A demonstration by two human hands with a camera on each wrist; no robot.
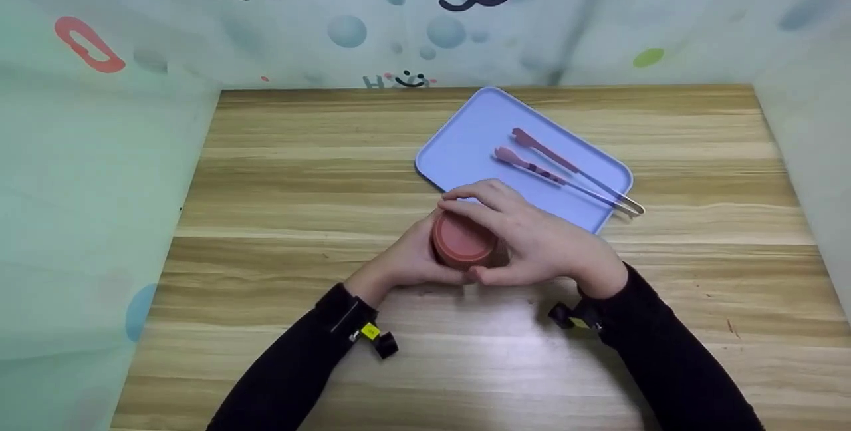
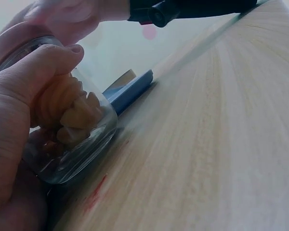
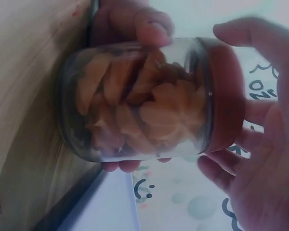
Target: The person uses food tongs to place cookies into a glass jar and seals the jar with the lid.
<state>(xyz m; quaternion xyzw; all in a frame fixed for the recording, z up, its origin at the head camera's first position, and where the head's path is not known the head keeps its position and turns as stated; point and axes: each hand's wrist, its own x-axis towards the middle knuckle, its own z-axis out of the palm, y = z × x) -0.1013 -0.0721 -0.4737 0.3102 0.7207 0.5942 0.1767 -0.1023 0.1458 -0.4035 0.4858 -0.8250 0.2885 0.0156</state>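
Observation:
A clear jar (image 3: 135, 108) full of light-brown piped cookies (image 3: 173, 108) stands upright near the middle of the table, capped with a reddish-brown lid (image 1: 465, 237). My left hand (image 1: 415, 251) grips the jar's body, its thumb along the near side and fingertips showing past the far side. From the right, my right hand (image 1: 532, 235) curls around the lid: fingers reach over the far side, the thumb comes in on the near side. In the right wrist view the right thumb tip lies right by the lid's edge.
A lavender-blue tray (image 1: 459, 132) lies behind the jar. Pink-and-metal tongs (image 1: 572, 171) rest on it, their metal end over its right rim. A printed curtain (image 1: 299, 32) rises behind the wooden table (image 1: 279, 171), with light curtains at both sides.

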